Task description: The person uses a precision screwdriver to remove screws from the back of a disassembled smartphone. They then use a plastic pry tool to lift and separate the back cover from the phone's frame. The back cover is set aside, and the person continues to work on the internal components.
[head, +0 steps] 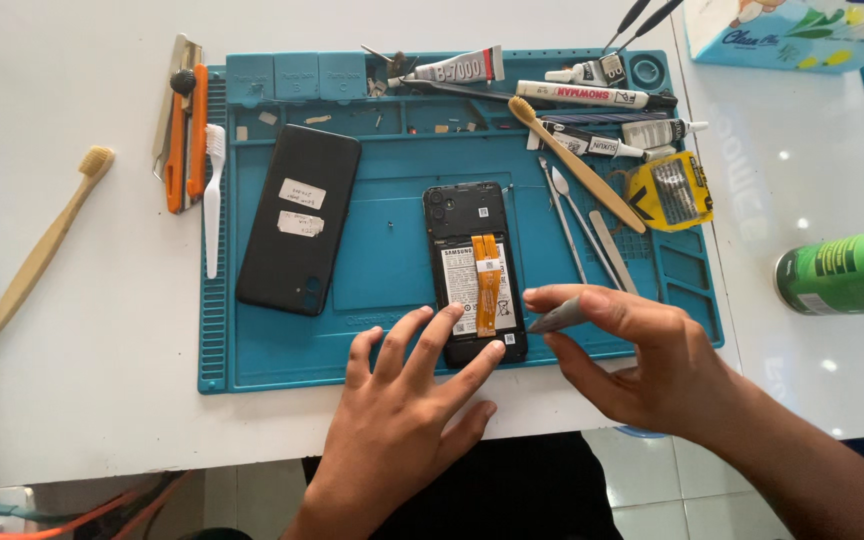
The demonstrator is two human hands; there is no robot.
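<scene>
An opened black phone (457,215) lies on the blue repair mat (382,260), its white battery and orange flex cable showing. My left hand (402,410) rests flat with fingertips pressing the phone's lower end. My right hand (642,365) pinches a thin grey pick (555,318) just right of the phone's lower edge. The phone's black back cover (297,220) with two white stickers lies on the mat to the left.
Glue tubes (592,97), a bamboo toothbrush (572,165), metal pry tools (577,225) and a yellow tape roll (670,192) crowd the mat's right side. A green can (847,270) lies at right. Another toothbrush (47,240), an orange knife (187,135) and a white brush (213,195) lie at left.
</scene>
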